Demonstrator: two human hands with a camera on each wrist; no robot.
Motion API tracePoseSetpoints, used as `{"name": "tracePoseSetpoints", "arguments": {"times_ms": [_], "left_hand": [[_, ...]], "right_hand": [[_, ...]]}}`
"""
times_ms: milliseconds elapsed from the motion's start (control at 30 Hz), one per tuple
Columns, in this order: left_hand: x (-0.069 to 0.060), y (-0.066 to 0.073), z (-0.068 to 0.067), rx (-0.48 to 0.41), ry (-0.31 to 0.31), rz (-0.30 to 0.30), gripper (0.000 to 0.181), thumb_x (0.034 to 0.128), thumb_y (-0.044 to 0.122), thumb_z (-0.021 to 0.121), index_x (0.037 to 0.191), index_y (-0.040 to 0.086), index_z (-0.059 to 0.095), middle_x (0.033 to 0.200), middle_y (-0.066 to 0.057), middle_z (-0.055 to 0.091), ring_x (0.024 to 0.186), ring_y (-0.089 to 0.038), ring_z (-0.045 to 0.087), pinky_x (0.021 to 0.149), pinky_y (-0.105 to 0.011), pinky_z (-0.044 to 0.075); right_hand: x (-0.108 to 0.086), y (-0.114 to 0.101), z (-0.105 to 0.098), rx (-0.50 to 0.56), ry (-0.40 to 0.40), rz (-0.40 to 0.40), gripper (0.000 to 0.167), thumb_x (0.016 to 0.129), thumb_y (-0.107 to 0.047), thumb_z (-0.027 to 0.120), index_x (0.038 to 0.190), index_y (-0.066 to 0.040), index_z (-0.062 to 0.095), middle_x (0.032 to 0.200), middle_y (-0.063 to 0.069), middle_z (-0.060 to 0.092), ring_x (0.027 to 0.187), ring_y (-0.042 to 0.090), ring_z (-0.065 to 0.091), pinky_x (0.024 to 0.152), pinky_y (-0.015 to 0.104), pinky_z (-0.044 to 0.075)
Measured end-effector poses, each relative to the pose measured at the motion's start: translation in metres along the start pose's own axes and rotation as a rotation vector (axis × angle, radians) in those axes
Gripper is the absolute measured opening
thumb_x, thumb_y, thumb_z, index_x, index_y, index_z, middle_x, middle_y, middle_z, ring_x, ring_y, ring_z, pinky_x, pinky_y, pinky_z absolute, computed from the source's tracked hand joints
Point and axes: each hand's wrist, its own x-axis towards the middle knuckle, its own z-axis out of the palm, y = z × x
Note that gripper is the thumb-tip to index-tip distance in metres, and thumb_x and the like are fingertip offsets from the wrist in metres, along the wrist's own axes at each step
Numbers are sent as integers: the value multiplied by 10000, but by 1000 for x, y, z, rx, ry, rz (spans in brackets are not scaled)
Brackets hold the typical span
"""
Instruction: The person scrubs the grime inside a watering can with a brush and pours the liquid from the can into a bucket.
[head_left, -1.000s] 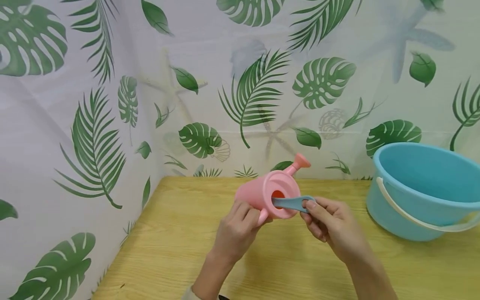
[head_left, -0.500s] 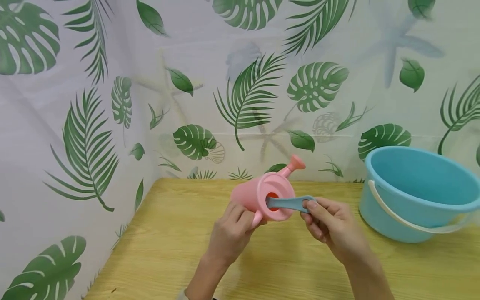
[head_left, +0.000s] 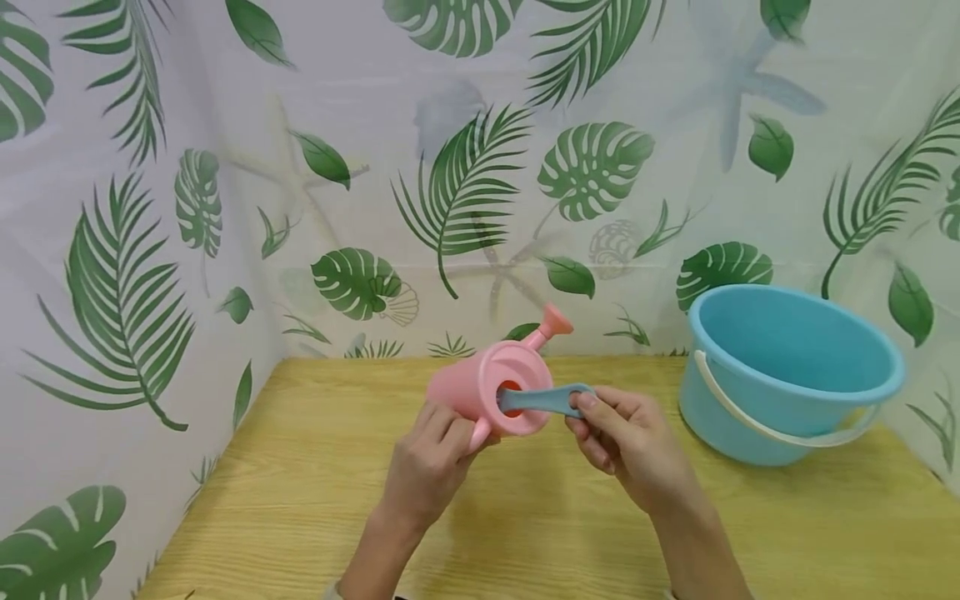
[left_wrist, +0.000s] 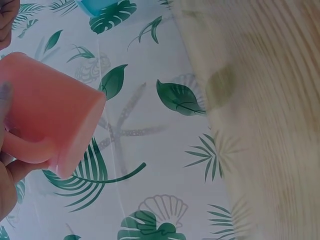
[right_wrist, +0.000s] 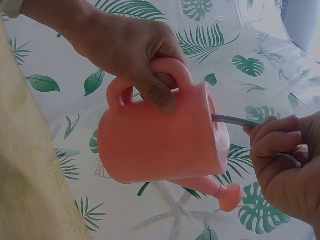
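Note:
A pink toy watering can (head_left: 457,386) is held tilted above the table, its round opening turned towards the right hand and its spout pointing up and right. My left hand (head_left: 429,462) grips the can by its handle, as the right wrist view shows with fingers through the loop (right_wrist: 172,70). Between thumb and fingers, my right hand (head_left: 633,446) pinches the end of a blue-grey handled tool (head_left: 551,400). The tool's far end passes into the can's opening and is hidden inside, so I cannot tell its kind.
A light blue bucket (head_left: 757,425) with a white handle stands on the wooden table (head_left: 315,500) to the right of the hands. Behind and to the left hangs a white sheet (head_left: 360,192) printed with green leaves.
The whole scene has shifted left in the head view, bringing the full bucket into sight. Hands, watering can and tool keep nearly the same arrangement, with the tool still inside the opening.

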Motion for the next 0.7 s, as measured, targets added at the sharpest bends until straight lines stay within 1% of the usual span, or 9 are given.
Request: {"name": "tracePoseSetpoints", "arguments": {"times_ms": [100,167,267,367,433,567,600,700], "left_hand": [[-1,0,1,5,-5,-5,377,965,340,623,725,78,496,710,-19,473,636,-165,468,504,-208,477],[-1,-2,0,17,-8,-2,374,966,338,623,727,79,497,709,-18,471,636,-163,468,515,-198,476],[-1,-2,3,22,7,2,379,968,342,619,723,81,496,706,-14,464,632,-155,461,512,-179,460],[0,1,5,27,21,8,387,973,349,610,717,83,494,703,-9,459,629,-147,456,507,-162,452],[-1,2,7,35,26,30,395,983,349,596,706,86,494,697,-8,459,625,-142,454,504,-149,446],[-1,3,9,63,8,74,402,996,343,582,693,92,499,690,-6,471,621,-135,464,505,-129,445],[-1,2,10,69,5,75,402,997,344,580,692,93,501,689,-6,474,623,-136,470,505,-128,448],[-1,-3,10,78,-3,51,407,997,355,572,696,92,497,692,-8,478,630,-144,484,513,-145,466]], "right_hand": [[0,1,3,-17,-6,17,292,1073,-115,433,870,-23,622,684,-4,534,492,169,345,427,322,209],[3,3,5,-22,-10,16,292,1072,-115,434,866,-29,621,681,-8,532,493,169,344,426,324,209],[2,2,3,-14,-12,2,296,1073,-95,422,875,-52,637,687,-20,540,494,175,330,425,335,187],[1,2,0,8,-10,-21,307,1072,-65,404,882,-49,645,696,-25,548,494,190,310,425,344,165],[1,4,1,7,-15,-6,308,1074,-67,402,889,-47,647,703,-26,554,498,192,314,428,341,177],[3,7,2,-15,-23,27,297,1075,-91,412,893,-35,639,689,-26,542,499,208,313,424,351,189],[4,7,2,-16,-22,25,299,1077,-95,411,892,-37,639,691,-27,542,499,214,306,423,353,183],[5,5,-3,8,-5,-6,315,1079,-82,393,894,-49,645,697,-29,543,496,226,275,423,363,147]]}}
